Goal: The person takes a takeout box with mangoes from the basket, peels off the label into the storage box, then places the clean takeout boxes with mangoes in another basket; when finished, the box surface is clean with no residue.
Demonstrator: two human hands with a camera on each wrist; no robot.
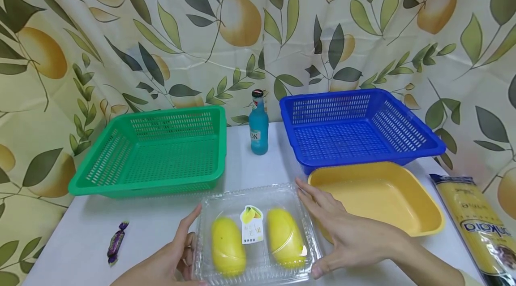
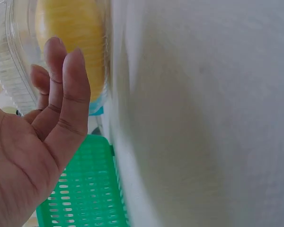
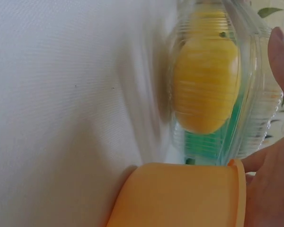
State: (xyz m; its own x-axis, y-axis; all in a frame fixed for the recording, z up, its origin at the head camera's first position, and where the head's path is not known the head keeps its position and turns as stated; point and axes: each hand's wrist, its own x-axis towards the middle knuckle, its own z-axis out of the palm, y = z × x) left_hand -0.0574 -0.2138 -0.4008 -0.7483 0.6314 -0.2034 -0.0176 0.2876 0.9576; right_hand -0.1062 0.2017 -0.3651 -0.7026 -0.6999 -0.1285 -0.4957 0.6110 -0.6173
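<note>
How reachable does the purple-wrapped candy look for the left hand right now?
Probably yes: the purple-wrapped candy lies to the left of the left hand, with only white table showing between them. That hand is at the side of the clear container, so it would likely have to leave that first.

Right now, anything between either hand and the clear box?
Nothing visible: the left hand is at the box's left side, the right hand at its right. Closest is the yellow tub: the right hand overlaps its left end in the head view, but its fingers reach past it to the box.
</note>
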